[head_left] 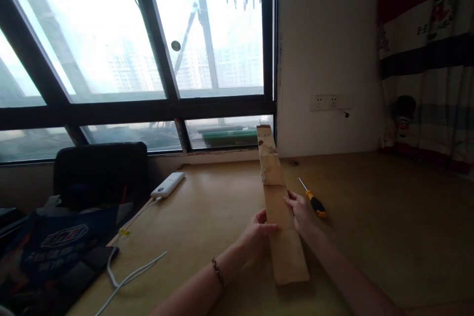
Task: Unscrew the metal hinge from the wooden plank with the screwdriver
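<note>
A long wooden plank [276,192] lies on the wooden table [377,217], running from near me toward the window. My left hand [257,229] grips the plank's left edge, thumb on top. My right hand [301,212] holds the right edge opposite it. A screwdriver [314,200] with a yellow and black handle lies on the table just right of my right hand, not touched.
A white power bank [168,184] with white cables [126,266] lies at the table's left. A dark bag [55,252] and a black chair back [99,170] are beyond the left edge. Window ahead, wall socket [326,102] and curtain [425,59] to the right.
</note>
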`<action>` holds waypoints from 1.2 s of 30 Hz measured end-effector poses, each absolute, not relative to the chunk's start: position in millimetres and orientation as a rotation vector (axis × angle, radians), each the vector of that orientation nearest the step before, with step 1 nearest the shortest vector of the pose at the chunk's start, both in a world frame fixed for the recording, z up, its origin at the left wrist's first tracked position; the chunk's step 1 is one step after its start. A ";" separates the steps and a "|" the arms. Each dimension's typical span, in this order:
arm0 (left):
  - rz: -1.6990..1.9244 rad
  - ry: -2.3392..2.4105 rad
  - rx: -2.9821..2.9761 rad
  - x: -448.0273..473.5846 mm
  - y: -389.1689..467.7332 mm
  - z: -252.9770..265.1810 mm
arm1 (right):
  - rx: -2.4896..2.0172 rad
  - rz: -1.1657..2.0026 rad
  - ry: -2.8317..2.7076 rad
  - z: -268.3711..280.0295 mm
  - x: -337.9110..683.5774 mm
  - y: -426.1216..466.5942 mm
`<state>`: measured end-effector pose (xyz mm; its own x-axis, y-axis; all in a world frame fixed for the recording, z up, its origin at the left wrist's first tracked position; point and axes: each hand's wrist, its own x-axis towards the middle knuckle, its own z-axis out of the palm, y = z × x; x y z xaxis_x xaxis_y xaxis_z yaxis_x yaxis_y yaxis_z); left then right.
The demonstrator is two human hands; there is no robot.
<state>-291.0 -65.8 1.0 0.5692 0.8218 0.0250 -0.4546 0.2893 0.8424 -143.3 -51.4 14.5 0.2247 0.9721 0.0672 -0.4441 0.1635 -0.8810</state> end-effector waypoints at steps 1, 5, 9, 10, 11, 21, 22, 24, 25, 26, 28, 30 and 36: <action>0.896 0.465 0.909 -291.5 -67.0 -1.6 | -0.866 1.180 -0.779 12.0 -143.7 -51.8; 0.865 0.444 0.864 -291.7 -67.3 -10.6 | -0.913 1.233 -0.778 2.6 -139.2 -52.5; 0.820 0.422 0.836 -289.2 -60.8 -19.4 | -0.949 1.283 -0.735 -4.8 -135.1 -47.8; 0.816 0.423 0.824 -288.4 -58.8 -21.1 | -0.954 1.297 -0.727 -6.4 -134.4 -46.0; 0.813 0.426 0.811 -287.6 -57.0 -22.3 | -0.958 1.308 -0.723 -7.8 -133.8 -44.2; 0.781 0.463 0.746 -284.6 -47.1 -20.9 | -0.997 1.306 -0.748 -20.5 -127.9 -28.5; 0.784 0.460 0.752 -284.1 -45.6 -21.7 | -1.003 1.301 -0.758 -19.9 -127.7 -27.6; 0.801 0.461 0.772 -282.7 -42.6 -23.9 | -1.015 1.294 -0.773 -17.8 -127.5 -26.2; 0.809 0.467 0.787 -281.9 -41.4 -25.4 | -1.022 1.291 -0.777 -16.6 -127.3 -25.7; 0.814 0.478 0.806 -281.1 -40.3 -27.1 | -1.029 1.289 -0.782 -15.7 -127.0 -25.4; 0.827 0.505 0.857 -279.8 -38.5 -30.6 | -1.050 1.282 -0.804 -15.1 -125.9 -24.5; 0.863 0.549 0.922 -279.5 -35.4 -33.4 | -1.081 1.256 -0.855 -16.3 -124.2 -22.0; 1.316 0.880 1.254 -284.6 -3.7 -26.4 | -1.351 0.847 -1.083 -13.0 -122.0 0.9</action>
<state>-284.6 -3.7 -26.4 0.1190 0.9751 0.1873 -0.1989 -0.1614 0.9666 -122.0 0.9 -13.0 0.3133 0.9432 0.1107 0.1199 0.0764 -0.9898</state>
